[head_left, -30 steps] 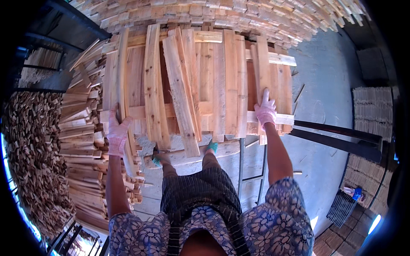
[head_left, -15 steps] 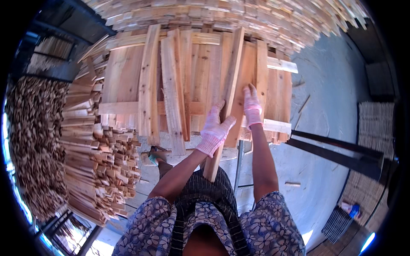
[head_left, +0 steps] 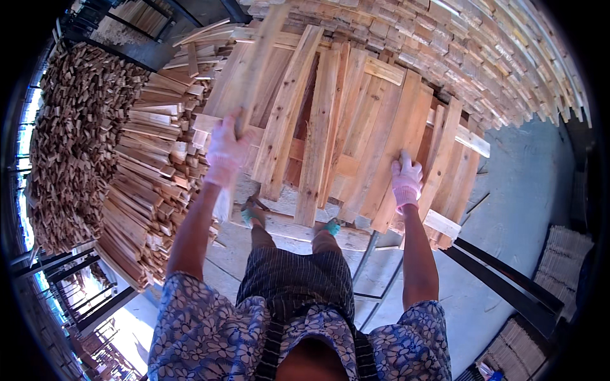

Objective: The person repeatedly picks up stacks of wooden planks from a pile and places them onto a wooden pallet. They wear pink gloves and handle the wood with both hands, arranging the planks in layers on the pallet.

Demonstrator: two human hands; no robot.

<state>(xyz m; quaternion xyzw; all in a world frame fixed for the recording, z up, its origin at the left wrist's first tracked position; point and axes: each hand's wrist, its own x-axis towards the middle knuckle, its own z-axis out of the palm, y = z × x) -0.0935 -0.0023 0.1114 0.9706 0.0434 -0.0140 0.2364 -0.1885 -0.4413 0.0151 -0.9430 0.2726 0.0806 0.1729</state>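
Note:
My left hand (head_left: 227,149), in a pale pink knit glove, grips a long narrow wooden plank (head_left: 262,63). The plank is smeared by motion and tilted up over the left part of the layer of boards. My right hand (head_left: 406,183), gloved alike, is at a wide wooden board (head_left: 399,149) right of the middle, its fingers bent at the board's right edge. Between my hands lie several loose planks, among them a knotty plank (head_left: 289,114) and a shorter plank (head_left: 319,136). They rest across the boards, near ends jutting toward me.
Stacked lumber (head_left: 445,44) spans the far side. Piled wood strips (head_left: 149,190) stand at the left beside a larger heap of offcuts (head_left: 82,133). Dark metal bars (head_left: 502,282) stick out at the right. Bundled slats (head_left: 562,260) lie on the floor farther right.
My left hand has carried the narrow plank from the middle to the left, lifting it. My right hand's fingers have bent at the wide board. The whole view has turned and shifted.

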